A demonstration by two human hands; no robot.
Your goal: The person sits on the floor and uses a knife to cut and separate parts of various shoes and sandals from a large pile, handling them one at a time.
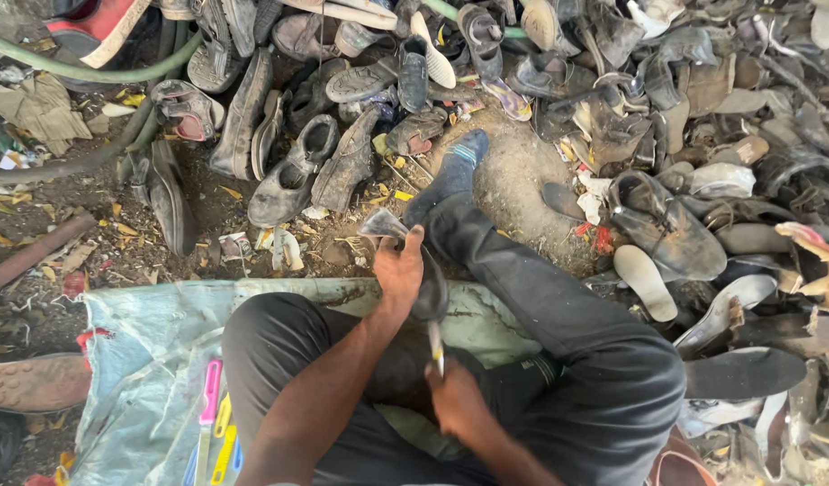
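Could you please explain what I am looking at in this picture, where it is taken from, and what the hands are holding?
There is no machine here: a person sits on the ground, filmed from a camera on their own head that looks down past their knees. The left hand grips a dark worn shoe, steadying it over the lap. The right hand holds a thin light-coloured blade-like tool pointed up at that shoe; what kind of tool it is I cannot tell. The person wears dark trousers and a blue sock, and sits on a pale blue plastic sheet. Beside the left knee lie pink and yellow plastic-handled tools. All around, on the dirt, lies a big heap of old shoes, sandals and loose soles.
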